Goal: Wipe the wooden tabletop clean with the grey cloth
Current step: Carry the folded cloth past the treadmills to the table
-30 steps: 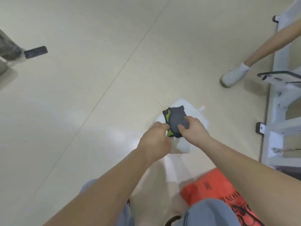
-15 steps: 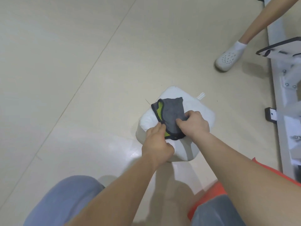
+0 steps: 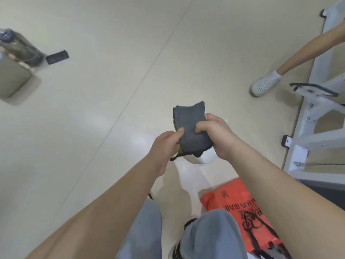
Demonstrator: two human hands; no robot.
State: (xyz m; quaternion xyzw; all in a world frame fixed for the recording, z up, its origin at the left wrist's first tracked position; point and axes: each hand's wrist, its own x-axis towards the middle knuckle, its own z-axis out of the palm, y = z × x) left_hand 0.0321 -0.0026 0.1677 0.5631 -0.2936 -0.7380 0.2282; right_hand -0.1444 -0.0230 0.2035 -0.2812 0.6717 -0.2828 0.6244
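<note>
A folded grey cloth (image 3: pixel 190 126) with a yellow-green edge is held up in front of me over the floor. My left hand (image 3: pixel 166 144) pinches its lower left side with thumb and fingers. My right hand (image 3: pixel 216 135) grips its right side. Both hands hold it above a white cushion-like object (image 3: pixel 207 157) on the floor, which they mostly hide. No wooden tabletop is in view.
An orange plastic bag (image 3: pixel 237 200) lies by my legs at lower right. Another person's leg and white shoe (image 3: pixel 265 84) stand at the right beside a white metal frame (image 3: pixel 317 116). At far left are a bottle (image 3: pixel 20 49), a black flat object (image 3: pixel 57 57) and a beige bin (image 3: pixel 11 79).
The cloth has been lifted off the white cushion and now hangs in both hands higher up. The view has tilted up, and the bottle and black object at left show again.
</note>
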